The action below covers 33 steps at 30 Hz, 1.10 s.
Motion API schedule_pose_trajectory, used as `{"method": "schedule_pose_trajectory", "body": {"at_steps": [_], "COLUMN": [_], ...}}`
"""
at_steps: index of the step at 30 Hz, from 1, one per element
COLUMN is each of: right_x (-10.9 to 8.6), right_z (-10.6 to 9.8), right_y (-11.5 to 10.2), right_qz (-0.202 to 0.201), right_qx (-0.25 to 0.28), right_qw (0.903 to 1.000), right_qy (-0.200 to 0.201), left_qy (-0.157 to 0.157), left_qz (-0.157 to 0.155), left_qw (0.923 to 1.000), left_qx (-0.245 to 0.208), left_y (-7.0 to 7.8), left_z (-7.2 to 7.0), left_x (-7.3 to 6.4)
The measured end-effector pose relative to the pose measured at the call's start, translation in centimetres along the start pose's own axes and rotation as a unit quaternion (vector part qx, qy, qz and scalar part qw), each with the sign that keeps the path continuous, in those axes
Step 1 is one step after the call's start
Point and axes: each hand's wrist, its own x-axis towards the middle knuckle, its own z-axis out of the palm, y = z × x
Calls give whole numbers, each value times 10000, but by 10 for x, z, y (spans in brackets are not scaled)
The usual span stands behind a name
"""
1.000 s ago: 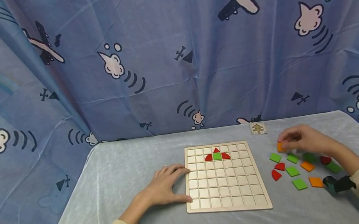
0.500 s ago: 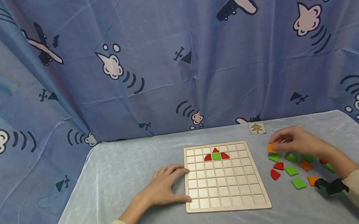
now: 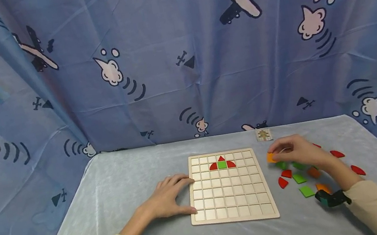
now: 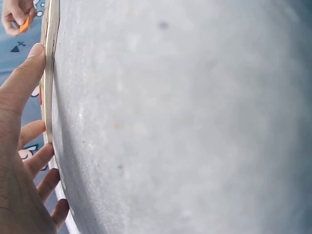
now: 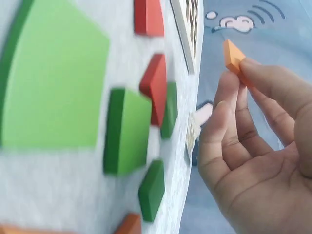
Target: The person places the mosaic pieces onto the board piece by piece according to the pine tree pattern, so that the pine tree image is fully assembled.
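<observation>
A wooden grid board (image 3: 229,192) lies on the table. In its upper rows sit a green square tile (image 3: 222,164), a red triangle tile (image 3: 221,158) above it, and red quarter-circle tiles (image 3: 213,167) on either side. My left hand (image 3: 166,199) rests at the board's left edge, thumb and fingers spread along it, touching the rim (image 4: 49,92). To the right of the board, my right hand (image 3: 297,150) pinches an orange tile (image 5: 235,56) between thumb and fingertips, raised above the table. The wrist and forearm hide part of the loose tiles below.
Loose green tiles (image 3: 299,178), red tiles (image 3: 283,182) and orange tiles (image 3: 313,172) lie scattered right of the board. A small card with a tree pattern (image 3: 264,134) lies near the table's back edge. A printed blue curtain (image 3: 148,57) hangs behind.
My right hand has moved left toward the board with the orange tile, uncovering red tiles at the far right. The left hand keeps its place on the board's edge. The view has shifted slightly.
</observation>
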Motion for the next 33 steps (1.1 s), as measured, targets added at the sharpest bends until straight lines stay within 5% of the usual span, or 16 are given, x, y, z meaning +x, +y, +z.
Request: {"method": "schedule_pose_trajectory", "body": {"at_steps": [33], "right_x": [58], "right_z": [73], "right_y": [-47], "right_qz": [-672], "right_qx": [156], "right_qw": [9965], "right_qy": [-469], "left_qy": [-93], "left_qz": [-151], "left_qw": [9998], "left_qx": [-13], "left_y": [-1], "left_z": [0], "left_x": [0]}}
